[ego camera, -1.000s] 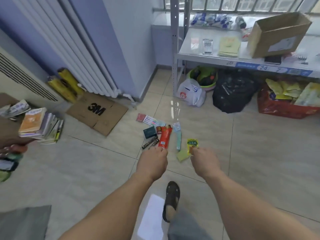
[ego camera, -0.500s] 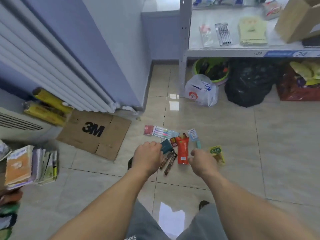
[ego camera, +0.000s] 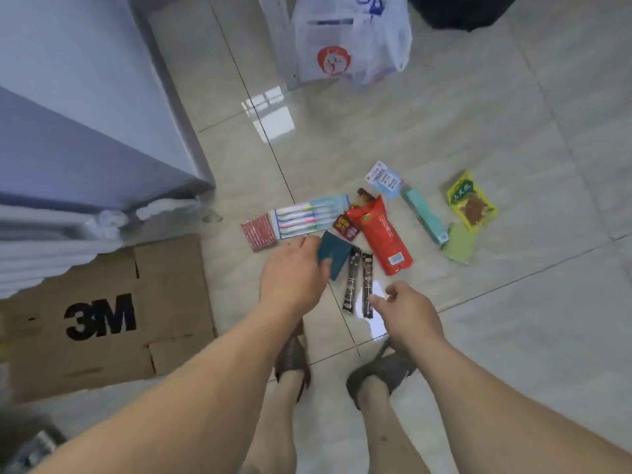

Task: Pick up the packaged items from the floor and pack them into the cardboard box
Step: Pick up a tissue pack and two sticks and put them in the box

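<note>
Several packaged items lie on the tiled floor: a toothbrush pack (ego camera: pixel 307 217), a red pouch (ego camera: pixel 383 234), a long teal box (ego camera: pixel 425 217), a yellow-green snack packet (ego camera: pixel 470 201) and two dark stick sachets (ego camera: pixel 367 285). My left hand (ego camera: pixel 290 271) grips the left edge of a dark teal packet (ego camera: pixel 337 249). My right hand (ego camera: pixel 407 313) hovers just right of the stick sachets, fingers apart, its fingertips at the lower end of the right one. The cardboard box is out of view.
A flattened 3M cardboard sheet (ego camera: pixel 102 316) lies on the floor at the left, below a blue-grey wall corner (ego camera: pixel 102 148). A white plastic bag (ego camera: pixel 345 39) and a black bag (ego camera: pixel 458 12) sit at the top. My sandalled feet (ego camera: pixel 379 374) stand below the hands.
The view has tilted down and closer to the floor; shelf and box left the frame. My left hand closed on the teal packet. My right hand moved left, from the yellow-green packet to the stick sachets.
</note>
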